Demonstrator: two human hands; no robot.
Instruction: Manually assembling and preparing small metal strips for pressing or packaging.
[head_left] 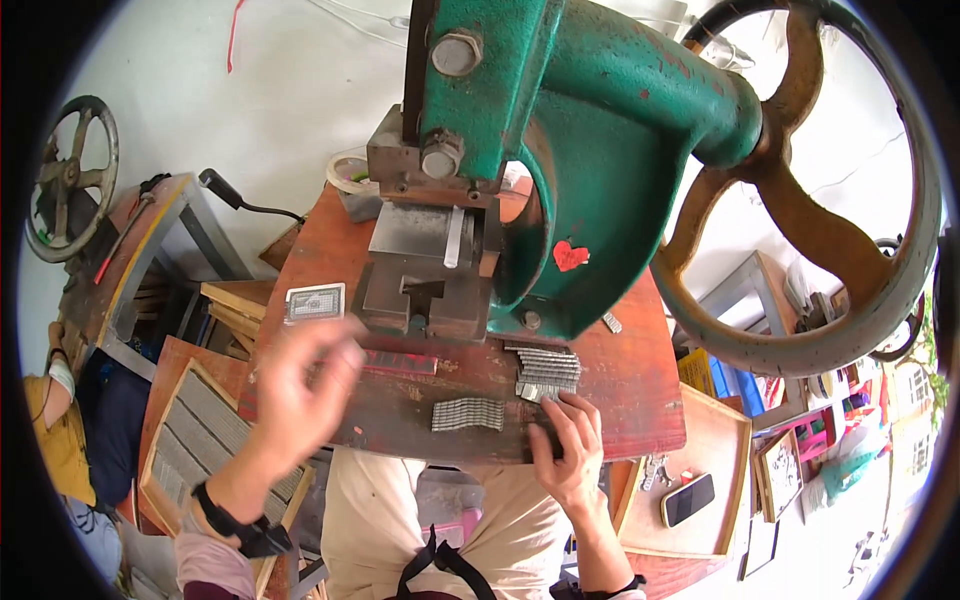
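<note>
My left hand (308,388) is raised over the left part of the table, smeared by motion; its fingers are bent, and what they hold, if anything, cannot be made out. Beyond it lies a printed card (315,303). My right hand (572,440) rests at the table's near edge, thumb and fingers apart, fingertips touching the near end of a fanned stack of thin metal strips (549,366). Left of that hand sits a second stack of strips (467,414). Ahead stands a green hand press (610,200) with a steel die block (425,297); a pale strip (453,237) lies on the plate behind it.
The press's large handwheel (800,350) curves over the right side. A wooden tray of strips (182,450) is at left, and a tray with a phone (687,499) at right. A dark red bar (400,362) lies before the die. Another person's arm (57,400) shows far left.
</note>
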